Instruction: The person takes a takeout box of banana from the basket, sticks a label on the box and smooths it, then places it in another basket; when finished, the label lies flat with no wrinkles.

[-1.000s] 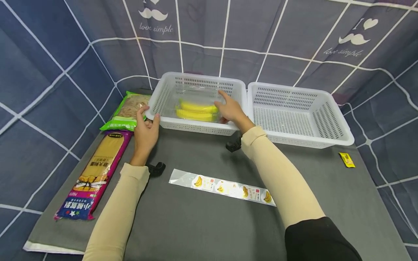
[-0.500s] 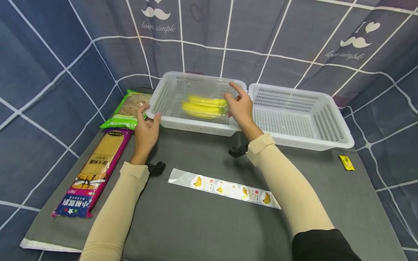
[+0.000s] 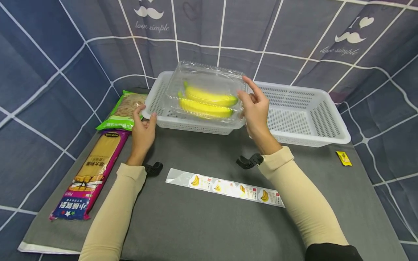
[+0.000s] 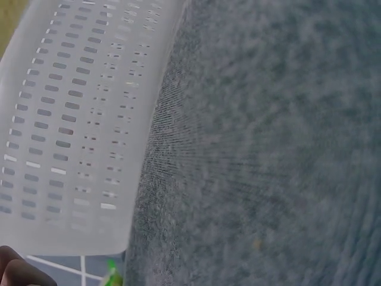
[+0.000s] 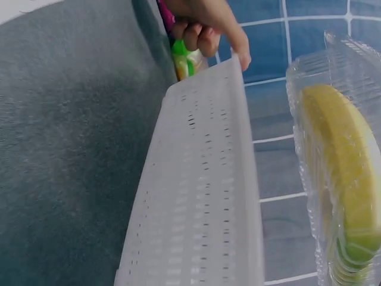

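Extending leftward from the gripping right hand (image 3: 257, 110): clear box (image 3: 207, 90), long axis crosswise; left hand (image 3: 143, 132) holds left basket (image 3: 196, 125).

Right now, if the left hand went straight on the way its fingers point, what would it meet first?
Most likely the left white basket: the left hand grips its near left corner. The green-edged bag shows close beside that corner, but depth is unclear, so it might be brushed too.

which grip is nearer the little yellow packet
Right. The right grip holds the banana box, left of the packet; the left grip is much farther left, holding one basket.
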The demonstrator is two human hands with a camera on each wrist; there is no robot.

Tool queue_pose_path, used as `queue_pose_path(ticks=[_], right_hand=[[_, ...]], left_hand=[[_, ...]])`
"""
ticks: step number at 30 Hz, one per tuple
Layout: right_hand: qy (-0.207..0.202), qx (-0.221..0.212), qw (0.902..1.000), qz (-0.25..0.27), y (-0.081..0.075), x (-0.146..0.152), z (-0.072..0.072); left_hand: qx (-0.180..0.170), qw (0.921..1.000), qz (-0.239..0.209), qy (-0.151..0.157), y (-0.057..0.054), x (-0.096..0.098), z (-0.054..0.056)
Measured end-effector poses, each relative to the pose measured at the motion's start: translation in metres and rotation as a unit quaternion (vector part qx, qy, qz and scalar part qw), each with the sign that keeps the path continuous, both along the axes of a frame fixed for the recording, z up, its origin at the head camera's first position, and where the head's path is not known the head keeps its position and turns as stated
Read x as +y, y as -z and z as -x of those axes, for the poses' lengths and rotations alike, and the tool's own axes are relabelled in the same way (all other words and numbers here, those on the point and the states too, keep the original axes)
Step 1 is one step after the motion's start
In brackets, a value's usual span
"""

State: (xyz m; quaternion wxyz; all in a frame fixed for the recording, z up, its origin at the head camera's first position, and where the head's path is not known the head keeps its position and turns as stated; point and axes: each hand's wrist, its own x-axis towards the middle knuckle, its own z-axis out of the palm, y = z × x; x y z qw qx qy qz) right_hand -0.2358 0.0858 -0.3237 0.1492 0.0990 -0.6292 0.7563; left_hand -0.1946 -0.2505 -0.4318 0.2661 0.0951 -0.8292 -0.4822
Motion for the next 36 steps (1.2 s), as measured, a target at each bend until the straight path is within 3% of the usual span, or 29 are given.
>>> queue_pose_path(ticks=[6, 14, 24, 30, 36], right_hand=[[-0.004, 0.021, 0.9996, -0.02, 0.0, 0.028, -0.028], [0.017, 0.034, 0.9984, -0.043, 0.015, 0.071, -0.068], [0.0, 0.028, 0.999, -0.035, 0.035, 0.11, -0.11], [0.002, 0.017, 0.9993, -0.033, 0.055, 0.127, -0.126], [0.002, 0.019, 0.9991, -0.039, 0.077, 0.137, -0.129]], left_hand=[[-0.009, 0.9999, -0.003, 0.003, -0.002, 0.001, -0.002], [-0.004, 0.9999, 0.008, 0.005, 0.001, 0.003, 0.0], [0.001, 0.9999, 0.002, 0.015, 0.004, 0.003, -0.002], [0.002, 0.9999, -0.002, 0.015, 0.005, 0.005, -0.001], [0.003, 0.9999, -0.008, 0.012, 0.003, 0.005, -0.001]])
